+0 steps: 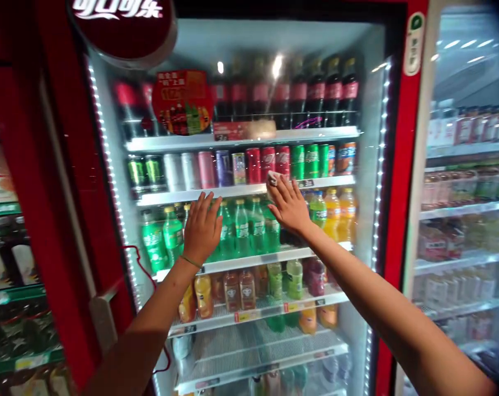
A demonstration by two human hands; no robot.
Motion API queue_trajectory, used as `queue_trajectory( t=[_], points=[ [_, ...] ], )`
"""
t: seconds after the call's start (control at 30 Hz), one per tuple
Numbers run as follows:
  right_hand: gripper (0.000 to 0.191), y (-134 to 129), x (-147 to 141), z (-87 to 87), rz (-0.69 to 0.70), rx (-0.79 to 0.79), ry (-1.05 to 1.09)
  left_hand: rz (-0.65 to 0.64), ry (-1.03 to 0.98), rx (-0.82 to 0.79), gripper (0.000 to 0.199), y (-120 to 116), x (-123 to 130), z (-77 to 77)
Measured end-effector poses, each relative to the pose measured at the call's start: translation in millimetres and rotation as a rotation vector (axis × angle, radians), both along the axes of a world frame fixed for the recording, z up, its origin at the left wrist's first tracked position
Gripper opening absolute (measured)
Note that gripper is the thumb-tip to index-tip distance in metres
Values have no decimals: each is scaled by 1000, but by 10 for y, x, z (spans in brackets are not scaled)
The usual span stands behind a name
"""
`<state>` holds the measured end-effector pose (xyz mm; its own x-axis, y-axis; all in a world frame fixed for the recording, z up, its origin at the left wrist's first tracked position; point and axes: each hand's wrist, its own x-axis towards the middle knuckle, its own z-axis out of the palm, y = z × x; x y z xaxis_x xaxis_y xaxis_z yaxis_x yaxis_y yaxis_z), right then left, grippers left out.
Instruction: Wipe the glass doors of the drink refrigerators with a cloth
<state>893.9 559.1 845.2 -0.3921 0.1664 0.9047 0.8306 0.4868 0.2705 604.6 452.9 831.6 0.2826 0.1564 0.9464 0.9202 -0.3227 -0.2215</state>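
Observation:
A glass door [249, 41] of a lit drinks fridge fills the middle of the head view. My left hand [203, 228] lies flat against the glass with its fingers stretched, in front of green soda bottles [241, 225]. Higher up and to the right, my right hand [293, 210] presses a small whitish cloth [272, 178] to the pane; most of the cloth is hidden under the fingers. Behind that hand, inside the fridge, stand red cans [268, 160] and green cans [311, 160].
A round red sign [123, 30] juts out at the top left. A red sticker [182, 102] is on the door. The door handle [104, 322] and a thin red cord [140, 264] are at the lower left. Another stocked fridge [466, 214] stands at the right.

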Motion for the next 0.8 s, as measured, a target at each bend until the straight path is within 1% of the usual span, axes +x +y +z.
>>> queue_trajectory(
  t=[0.13, 0.23, 0.33, 0.4, 0.47, 0.53, 0.57, 0.63, 0.7, 0.8],
  points=[
    [69, 298, 1037, -58, -129, -15, 140, -43, 9, -4, 49, 261, 709, -41],
    [69, 517, 1700, -121, -174, -10, 260, -41, 26, 11, 48, 400, 1125, -100],
    [69, 704, 2292, -198, -197, -13, 413, -26, 45, 11, 49, 484, 1413, -179],
    [70, 794, 2626, -248, -215, -21, 506, -7, 50, 8, 49, 510, 1525, -223],
    [71, 850, 2860, -283, -220, -39, 563, 18, 45, 9, 49, 513, 1573, -247],
    [73, 871, 2945, -289, -207, -54, 625, 35, 38, 19, 49, 498, 1564, -244],
    [74, 868, 2922, -279, -195, -54, 670, 41, 37, 25, 49, 484, 1538, -234],
    [75, 830, 2741, -235, -159, -40, 766, 52, 36, 32, 48, 449, 1442, -201],
    [75, 751, 2400, -164, -120, -30, 786, 64, 30, 31, 49, 406, 1282, -156],
    [73, 573, 1663, -24, -105, -24, 634, 93, 17, 32, 49, 331, 901, -69]
  ],
)
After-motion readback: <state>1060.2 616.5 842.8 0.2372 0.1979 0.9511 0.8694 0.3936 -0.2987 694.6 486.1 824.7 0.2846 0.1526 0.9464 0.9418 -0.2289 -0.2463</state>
